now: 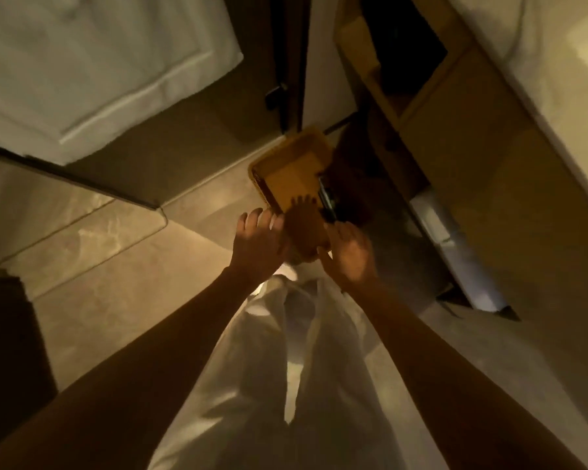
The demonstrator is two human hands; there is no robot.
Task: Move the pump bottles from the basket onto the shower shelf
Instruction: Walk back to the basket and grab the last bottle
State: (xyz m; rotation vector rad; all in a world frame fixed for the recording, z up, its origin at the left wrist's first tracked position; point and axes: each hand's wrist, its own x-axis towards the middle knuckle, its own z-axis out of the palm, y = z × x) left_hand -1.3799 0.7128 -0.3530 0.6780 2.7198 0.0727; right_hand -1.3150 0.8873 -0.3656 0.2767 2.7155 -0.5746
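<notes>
A yellow basket (287, 154) stands on the tiled floor ahead of me, seen from above. A dark pump bottle (327, 200) leans along its right inner wall; the rest of the basket bottom shows bare. My left hand (257, 245) hovers above the basket's near left corner with fingers spread and nothing in it. My right hand (352, 254) is at the near right corner, palm turned in, fingers apart, its fingertips close to the bottle but not gripping it. The hands' shadows fall on the basket's near end. No shower shelf is visible.
A white towel or mat (92, 66) lies at top left. A dark door frame (289, 62) stands behind the basket. A wooden cabinet (455, 106) runs along the right, with a white roll (452, 245) at its foot. My white trousers fill the lower middle.
</notes>
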